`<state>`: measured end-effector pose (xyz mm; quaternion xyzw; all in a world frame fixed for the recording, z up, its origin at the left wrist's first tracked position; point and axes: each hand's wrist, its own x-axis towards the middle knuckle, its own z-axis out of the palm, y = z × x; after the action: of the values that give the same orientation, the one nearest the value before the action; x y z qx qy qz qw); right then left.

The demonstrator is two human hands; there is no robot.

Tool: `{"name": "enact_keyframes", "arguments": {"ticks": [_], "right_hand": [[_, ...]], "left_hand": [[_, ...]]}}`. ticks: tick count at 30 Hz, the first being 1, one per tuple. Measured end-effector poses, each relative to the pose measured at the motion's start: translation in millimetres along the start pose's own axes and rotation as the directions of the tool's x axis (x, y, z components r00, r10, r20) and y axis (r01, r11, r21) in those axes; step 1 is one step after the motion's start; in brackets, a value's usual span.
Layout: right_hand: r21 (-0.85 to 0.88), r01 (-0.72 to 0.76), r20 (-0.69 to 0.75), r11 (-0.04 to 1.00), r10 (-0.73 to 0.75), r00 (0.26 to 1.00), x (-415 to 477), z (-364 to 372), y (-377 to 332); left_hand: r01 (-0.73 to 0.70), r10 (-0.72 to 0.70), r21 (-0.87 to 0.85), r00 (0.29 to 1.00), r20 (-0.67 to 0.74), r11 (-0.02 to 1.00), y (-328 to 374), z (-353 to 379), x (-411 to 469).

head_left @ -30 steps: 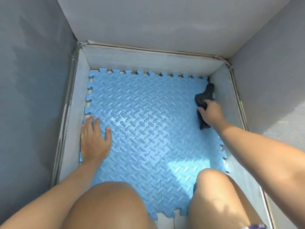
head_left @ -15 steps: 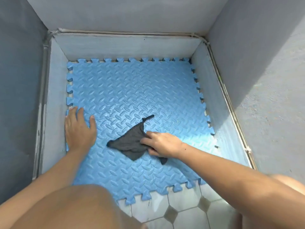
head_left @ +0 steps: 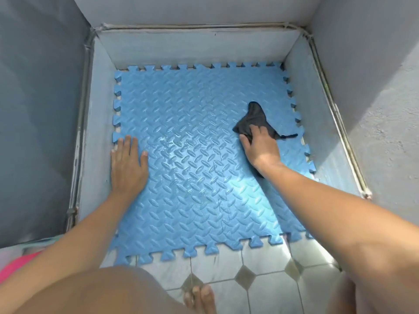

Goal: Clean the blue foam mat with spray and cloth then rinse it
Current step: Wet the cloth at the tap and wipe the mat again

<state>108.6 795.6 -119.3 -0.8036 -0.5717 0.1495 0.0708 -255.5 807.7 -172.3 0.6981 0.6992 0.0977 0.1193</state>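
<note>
The blue foam mat (head_left: 195, 159), with a raised tread pattern and jigsaw edges, lies flat on the floor in a walled corner. Its surface looks wet and shiny. My left hand (head_left: 128, 164) rests flat on the mat's left edge, fingers spread, holding nothing. My right hand (head_left: 260, 147) presses on a dark grey cloth (head_left: 254, 120) on the right part of the mat. The cloth spreads out beyond my fingers toward the far right, and a thin strand trails to the right. No spray bottle is in view.
Grey walls (head_left: 204, 48) close in the mat on the left, far and right sides. White floor tiles (head_left: 267, 284) with grey diamond insets lie in front of the mat. My knee (head_left: 102, 293) and toes (head_left: 199, 295) are at the bottom. Something pink (head_left: 13, 268) sits at lower left.
My right hand has swept the cloth from the middle of the mat back out to the right side. My left hand has stayed flat on the left edge. The view has shifted slightly.
</note>
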Motion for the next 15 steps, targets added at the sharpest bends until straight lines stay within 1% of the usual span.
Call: {"name": "enact_keyframes", "arguments": {"ticks": [2, 3, 4, 5, 6, 8, 10, 11, 12, 13, 14, 15], "right_hand": [[-0.024, 0.214, 0.038, 0.976, -0.213, 0.976, -25, 18, -42], [-0.043, 0.346, 0.051, 0.937, -0.344, 0.938, -41, 28, -58], [-0.052, 0.477, 0.073, 0.877, -0.473, 0.878, -60, 38, -70], [-0.041, 0.6, 0.111, 0.799, -0.593, 0.797, -79, 45, -77], [-0.021, 0.717, 0.149, 0.697, -0.707, 0.692, -98, 52, -79], [0.012, 0.888, 0.219, 0.459, -0.868, 0.446, -127, 56, -66], [0.062, 0.971, 0.276, 0.229, -0.939, 0.204, -134, 51, -37], [0.093, 0.985, 0.314, 0.143, -0.944, 0.107, -128, 45, -20], [0.122, 0.988, 0.362, 0.093, -0.931, 0.043, -117, 35, -4], [0.141, 0.986, 0.408, 0.089, -0.913, 0.024, -100, 24, 12], [0.129, 0.984, 0.442, 0.123, -0.895, 0.054, -79, 11, 27], [0.09, 0.98, 0.46, 0.178, -0.88, 0.118, -57, -3, 40]], "left_hand": [[-0.027, 0.027, -0.018, 1.0, 0.015, 0.999, -5, 0, -15], [-0.036, 0.036, -0.036, 0.999, 0.01, 0.999, -6, 0, -16], [-0.038, 0.038, -0.049, 0.999, -0.001, 0.998, -6, 0, -17], [-0.032, 0.031, -0.051, 0.999, -0.013, 0.998, -5, 1, -16], [-0.022, 0.021, -0.048, 1.0, -0.02, 0.999, -4, 1, -16], [-0.014, 0.013, -0.04, 1.0, -0.021, 0.999, -3, 0, -16], [-0.016, 0.016, -0.039, 1.0, -0.012, 0.999, -4, 0, -16], [-0.015, 0.015, -0.038, 1.0, -0.015, 0.999, -4, 0, -16], [-0.015, 0.015, -0.036, 1.0, -0.021, 0.999, -4, 0, -16], [-0.015, 0.014, -0.033, 0.999, -0.03, 0.999, -3, 0, -17], [-0.014, 0.013, -0.031, 0.999, -0.037, 0.999, -3, 0, -17], [-0.014, 0.013, -0.03, 0.999, -0.041, 0.999, -2, 1, -18]]}}
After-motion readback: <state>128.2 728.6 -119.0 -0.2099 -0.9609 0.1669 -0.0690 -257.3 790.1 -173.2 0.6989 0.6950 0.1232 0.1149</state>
